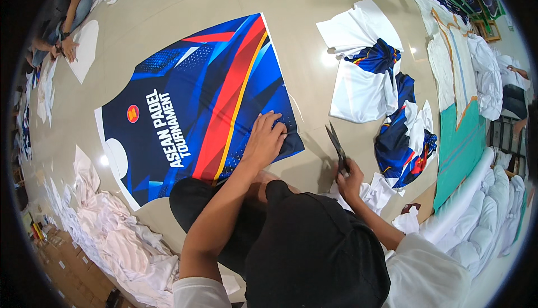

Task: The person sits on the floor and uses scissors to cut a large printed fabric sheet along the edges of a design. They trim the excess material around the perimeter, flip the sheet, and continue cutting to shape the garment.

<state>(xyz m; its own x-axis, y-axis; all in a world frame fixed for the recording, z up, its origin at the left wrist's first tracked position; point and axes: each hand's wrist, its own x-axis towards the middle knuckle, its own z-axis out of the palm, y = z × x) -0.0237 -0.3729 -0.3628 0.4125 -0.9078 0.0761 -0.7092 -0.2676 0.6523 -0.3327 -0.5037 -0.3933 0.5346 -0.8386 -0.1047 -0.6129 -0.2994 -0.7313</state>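
Observation:
A blue printed fabric panel with red and yellow stripes, white lettering and a pale neck cut-out lies flat on the tiled floor. My left hand rests on its lower right part, fingers apart and slightly bent. To the right of the panel, my right hand grips black scissors, held off the fabric with the blades pointing up and away from me. A thin white offcut strip lies beside the panel's right edge.
Piles of white and blue fabric lie right, pinkish-white cloth lower left. A co-worker handles white pieces upper left; another person is far right. A green cutting mat and white bundles line the right, cardboard boxes the lower left.

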